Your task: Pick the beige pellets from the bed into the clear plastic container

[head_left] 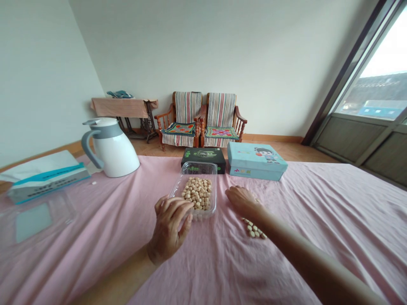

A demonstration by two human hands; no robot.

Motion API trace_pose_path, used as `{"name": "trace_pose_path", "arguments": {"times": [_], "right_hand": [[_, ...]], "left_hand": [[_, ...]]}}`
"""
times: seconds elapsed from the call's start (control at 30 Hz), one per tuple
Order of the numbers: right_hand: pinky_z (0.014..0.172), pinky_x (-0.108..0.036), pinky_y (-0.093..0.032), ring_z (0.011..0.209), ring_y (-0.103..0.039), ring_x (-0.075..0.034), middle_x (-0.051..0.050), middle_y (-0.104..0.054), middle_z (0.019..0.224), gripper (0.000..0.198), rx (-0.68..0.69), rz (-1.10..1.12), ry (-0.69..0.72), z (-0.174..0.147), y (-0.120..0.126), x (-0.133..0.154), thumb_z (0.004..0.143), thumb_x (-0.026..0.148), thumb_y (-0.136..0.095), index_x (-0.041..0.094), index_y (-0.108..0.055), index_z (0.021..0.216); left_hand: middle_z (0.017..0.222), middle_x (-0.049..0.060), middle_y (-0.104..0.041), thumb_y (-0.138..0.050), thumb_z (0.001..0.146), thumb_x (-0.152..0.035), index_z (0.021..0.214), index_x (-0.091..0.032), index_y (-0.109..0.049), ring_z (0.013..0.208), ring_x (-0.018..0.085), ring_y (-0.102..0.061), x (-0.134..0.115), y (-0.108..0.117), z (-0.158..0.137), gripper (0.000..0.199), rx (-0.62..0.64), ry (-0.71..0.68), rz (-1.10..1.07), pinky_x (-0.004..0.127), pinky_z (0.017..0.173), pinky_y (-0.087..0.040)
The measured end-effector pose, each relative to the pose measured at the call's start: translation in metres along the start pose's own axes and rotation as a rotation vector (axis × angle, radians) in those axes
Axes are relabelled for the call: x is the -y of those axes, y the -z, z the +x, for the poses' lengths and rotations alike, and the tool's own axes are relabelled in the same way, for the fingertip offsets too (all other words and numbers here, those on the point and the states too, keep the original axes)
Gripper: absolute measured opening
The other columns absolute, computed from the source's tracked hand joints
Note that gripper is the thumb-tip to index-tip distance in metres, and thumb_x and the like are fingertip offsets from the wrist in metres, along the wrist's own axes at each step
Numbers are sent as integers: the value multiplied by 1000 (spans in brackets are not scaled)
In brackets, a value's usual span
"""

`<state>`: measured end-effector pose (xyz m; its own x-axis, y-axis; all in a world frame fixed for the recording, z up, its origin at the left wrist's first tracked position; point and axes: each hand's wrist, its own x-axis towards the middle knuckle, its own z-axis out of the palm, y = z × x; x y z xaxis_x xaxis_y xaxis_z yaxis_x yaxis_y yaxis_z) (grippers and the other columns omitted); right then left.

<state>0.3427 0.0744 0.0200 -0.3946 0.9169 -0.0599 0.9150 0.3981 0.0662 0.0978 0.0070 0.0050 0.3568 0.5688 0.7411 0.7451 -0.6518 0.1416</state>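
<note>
A clear plastic container holding many small round beige pieces, like little biscuits, stands on the pink cloth in front of me. My left hand is closed over its near left corner, fingers bent across the rim and thumb low at the near side. To the right of the container my right hand rests low over the cloth, its fingers curled down and partly hidden. Whatever it may hold does not show. More of the round pieces lie loose under and beside my right forearm.
Behind the container are a black box and a light blue box. A white and grey jug stands at the left, beside a tissue pack and a clear plastic lid. Two wooden chairs stand beyond the table.
</note>
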Motion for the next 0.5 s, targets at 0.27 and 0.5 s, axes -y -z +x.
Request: {"name": "trace_pose_path", "arguments": {"times": [0.27, 0.5], "right_hand": [[66, -20, -40, 69, -55, -11, -4, -61, 81, 17, -484, 537, 24, 16, 25, -1, 74, 8, -48, 15, -60, 84], [63, -21, -39, 67, -55, -11, -2, -63, 74, 19, -466, 603, 23, 7, 35, -5, 75, 9, -48, 17, -64, 83]], "left_hand": [[97, 5, -64, -46, 85, -21, 105, -20, -59, 98, 21, -54, 2, 0, -1, 24, 14, 1, 15, 45, 98, -30], [98, 6, -64, -46, 85, -22, 105, -20, -59, 99, 21, -54, 2, -1, -1, 24, 22, 4, 20, 44, 98, -30]]}}
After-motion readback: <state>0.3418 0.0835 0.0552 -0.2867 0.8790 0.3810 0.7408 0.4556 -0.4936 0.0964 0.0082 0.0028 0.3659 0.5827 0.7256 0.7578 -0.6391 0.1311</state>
